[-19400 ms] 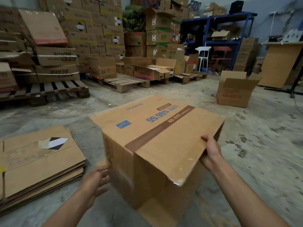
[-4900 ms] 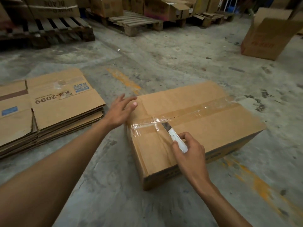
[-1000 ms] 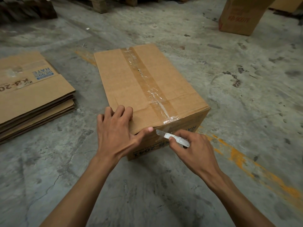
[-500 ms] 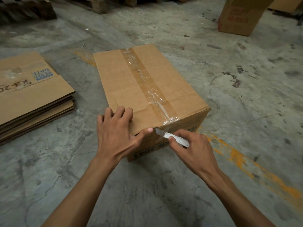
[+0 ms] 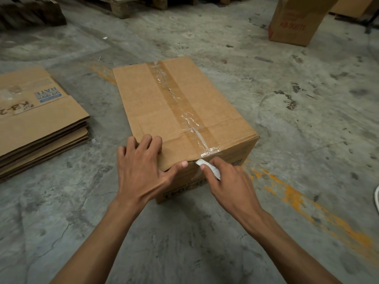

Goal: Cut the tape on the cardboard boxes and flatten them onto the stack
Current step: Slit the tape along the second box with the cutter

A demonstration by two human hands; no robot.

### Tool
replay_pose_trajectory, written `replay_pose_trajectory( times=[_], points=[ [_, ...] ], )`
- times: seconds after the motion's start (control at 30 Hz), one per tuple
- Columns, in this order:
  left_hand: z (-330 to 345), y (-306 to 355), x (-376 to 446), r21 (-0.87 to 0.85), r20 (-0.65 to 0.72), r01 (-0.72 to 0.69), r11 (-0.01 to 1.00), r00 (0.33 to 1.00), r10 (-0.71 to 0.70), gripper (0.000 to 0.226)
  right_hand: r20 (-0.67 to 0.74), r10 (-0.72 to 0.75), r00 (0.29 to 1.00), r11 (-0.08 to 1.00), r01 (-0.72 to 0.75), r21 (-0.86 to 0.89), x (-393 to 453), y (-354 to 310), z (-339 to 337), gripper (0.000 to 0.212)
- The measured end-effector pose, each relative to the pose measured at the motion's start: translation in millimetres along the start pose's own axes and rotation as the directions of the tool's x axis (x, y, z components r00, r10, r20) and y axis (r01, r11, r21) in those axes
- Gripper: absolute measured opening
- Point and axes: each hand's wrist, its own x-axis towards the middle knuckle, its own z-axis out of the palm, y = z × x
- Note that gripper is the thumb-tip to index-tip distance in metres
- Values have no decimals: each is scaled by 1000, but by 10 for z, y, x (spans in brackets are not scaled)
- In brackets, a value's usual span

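A brown cardboard box lies on the concrete floor, with clear tape running along its top seam down to the near edge. My left hand presses flat on the box's near left corner, thumb at the flap's edge. My right hand grips a white utility knife; its tip sits at the near edge right under the tape end, the blade hidden. A stack of flattened boxes lies to the left.
An open upright carton stands at the far right. Wooden pallets line the far edge. An orange painted line crosses the floor at the right.
The knife tip has moved in toward the box's near edge under the tape end. My left hand keeps its place on the corner.
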Motion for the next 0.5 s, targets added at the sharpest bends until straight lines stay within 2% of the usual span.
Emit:
replay_pose_trajectory(
  times=[0.2, 0.33, 0.5],
  points=[
    [18, 20, -20, 35, 32, 22, 999, 999, -23, 67, -42, 91, 995, 996, -91, -12, -95, 57, -23, 33],
    [38, 10, -49, 64, 57, 15, 998, 998, -19, 71, -71, 86, 994, 996, -88, -15, 50, -34, 17, 35],
    [43, 27, -56, 61, 60, 40, 997, 997, -44, 70, -81, 136, 987, 991, -136, 12, -12, 163, -38, 36]
  ],
)
